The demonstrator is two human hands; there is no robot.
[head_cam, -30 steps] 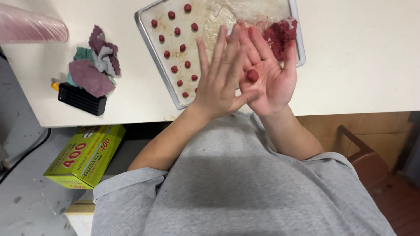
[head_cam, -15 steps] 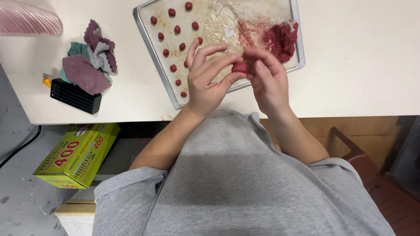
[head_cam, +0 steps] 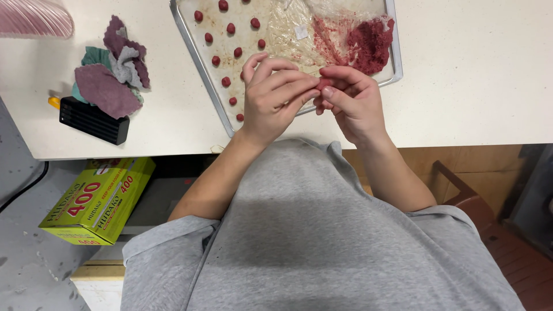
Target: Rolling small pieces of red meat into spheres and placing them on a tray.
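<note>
Ball: a small red lump [head_cam: 324,84] sits pinched between our two hands, held in the air above the near edge of the tray; only a sliver of it shows.
Axis: too much of the ball is hidden to tell whether it is round or elongated, or which way it points.
Right hand: our right hand [head_cam: 352,103] curls its fingertips [head_cam: 337,73] together over the ball, thumb beneath, pinching it from the right.
Left hand: our left hand [head_cam: 272,98] meets it from the other side, fingers bent and close together, tips touching the ball.
Why so held: we judge the two-sided fingertip grip lets us shape the soft lump without flattening it.
Tray: a metal tray [head_cam: 203,75] lies on the counter [head_cam: 489,80], just beyond our hands, so that finished pieces and raw stuff are both near.
Rows: small red balls [head_cam: 226,82] stand apart in rows on the tray's left part.
Heap: a red crumbly mass [head_cam: 368,43] rests on clear film at the tray's right end.
Rags: a pile of cloths [head_cam: 112,72] lies well to the left, beside a black block [head_cam: 94,120].
Box: a yellow-green carton [head_cam: 98,201] sits below the counter.
</note>
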